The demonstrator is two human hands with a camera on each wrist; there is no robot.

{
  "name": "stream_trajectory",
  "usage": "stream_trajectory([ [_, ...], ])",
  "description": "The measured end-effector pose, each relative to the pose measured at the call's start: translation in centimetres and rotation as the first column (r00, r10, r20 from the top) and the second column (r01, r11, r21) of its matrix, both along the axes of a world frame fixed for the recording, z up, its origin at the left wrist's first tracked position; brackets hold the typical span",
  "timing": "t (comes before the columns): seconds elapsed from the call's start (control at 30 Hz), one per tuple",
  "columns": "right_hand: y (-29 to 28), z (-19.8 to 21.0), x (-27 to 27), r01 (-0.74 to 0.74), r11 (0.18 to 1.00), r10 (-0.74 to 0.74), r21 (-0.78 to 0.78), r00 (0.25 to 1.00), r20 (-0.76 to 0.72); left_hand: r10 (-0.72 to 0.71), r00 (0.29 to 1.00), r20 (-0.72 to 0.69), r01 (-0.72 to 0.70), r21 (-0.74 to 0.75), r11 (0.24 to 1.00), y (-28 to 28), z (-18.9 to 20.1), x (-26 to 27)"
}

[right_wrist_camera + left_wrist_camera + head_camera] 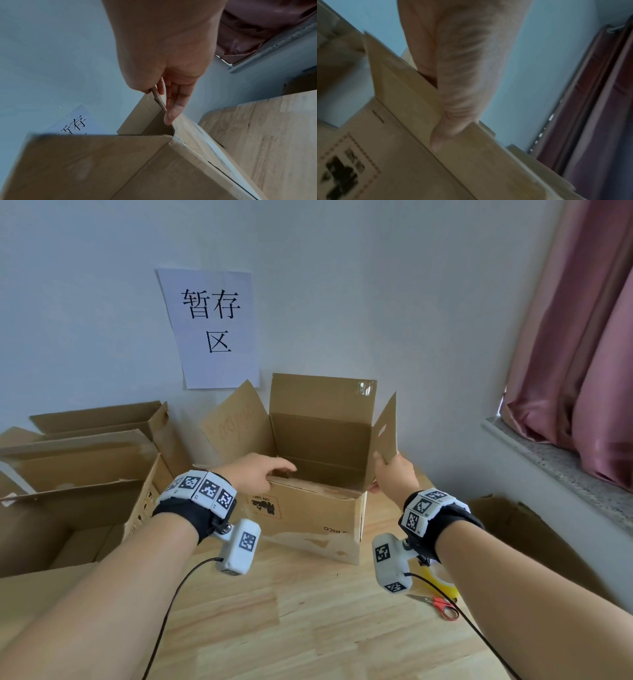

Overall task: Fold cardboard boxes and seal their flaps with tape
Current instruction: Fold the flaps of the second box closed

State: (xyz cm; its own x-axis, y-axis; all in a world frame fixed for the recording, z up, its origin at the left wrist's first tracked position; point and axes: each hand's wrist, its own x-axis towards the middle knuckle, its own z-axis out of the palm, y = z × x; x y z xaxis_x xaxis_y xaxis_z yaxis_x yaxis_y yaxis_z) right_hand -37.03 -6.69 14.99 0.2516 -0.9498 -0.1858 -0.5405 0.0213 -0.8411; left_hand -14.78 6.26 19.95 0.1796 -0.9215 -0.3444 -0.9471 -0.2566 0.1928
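Note:
An open brown cardboard box (308,518) stands on the wooden table (308,628) near the wall, its far, left and right flaps raised. My left hand (260,470) reaches over the near rim and holds the near flap (402,83) between thumb and fingers; that view is blurred. Over at the box's right side, my right hand (390,474) pinches the lower corner of the upright right flap (385,429). The right wrist view shows the flap edge (159,100) between the thumb and straight fingers (176,102). A tape roll (442,578) lies behind my right wrist.
Red-handled scissors (442,606) lie on the table beside the tape roll. Several open cardboard boxes (78,467) are stacked at the left. Another box (513,525) sits low at the right, under the window sill (561,460) and pink curtain (582,337). A paper sign (212,326) hangs on the wall.

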Motion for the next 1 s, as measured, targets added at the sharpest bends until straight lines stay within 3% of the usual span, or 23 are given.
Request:
stream_trajectory([
  [0.13, 0.2, -0.2, 0.0, -0.064, 0.995, 0.063, -0.070, 0.998, -0.022, -0.066, 0.994, -0.092, 0.072, 0.060, 0.996, -0.8, -0.8, -2.0],
  [0.27, 0.2, -0.3, -0.5, -0.175, 0.961, 0.144, -0.216, 0.978, -0.149, -0.044, 0.992, -0.116, 0.057, 0.117, 0.992, -0.3, -1.2, -2.6],
  [0.47, 0.8, -0.6, -0.8, -0.269, 0.881, 0.266, -0.388, 0.962, -0.064, 0.008, 0.989, -0.146, 0.007, 0.101, 0.995, -0.4, -0.9, -2.3],
  [0.57, 0.7, -1.1, -0.3, -0.436, 0.845, 0.420, -0.308, 0.900, -0.120, -0.014, 0.994, -0.111, 0.027, 0.119, 0.992, -0.6, -0.1, -2.7],
  [0.73, 0.8, -0.5, 0.2, -0.597, 0.787, 0.548, -0.156, 0.792, -0.269, -0.016, 0.995, -0.096, 0.029, 0.130, 0.991, -0.9, 0.1, -2.6],
  [0.9, 0.6, -0.6, 0.3, -0.718, 0.688, 0.586, -0.105, 0.634, -0.504, -0.019, 0.996, -0.083, 0.031, 0.137, 0.990, -1.2, 0.3, -2.5],
  [1.0, 0.2, -0.9, 0.5, -0.725, 0.687, 0.587, -0.044, 0.589, -0.555, -0.021, 0.997, -0.078, 0.032, 0.144, 0.989, -1.5, 0.4, -2.3],
])
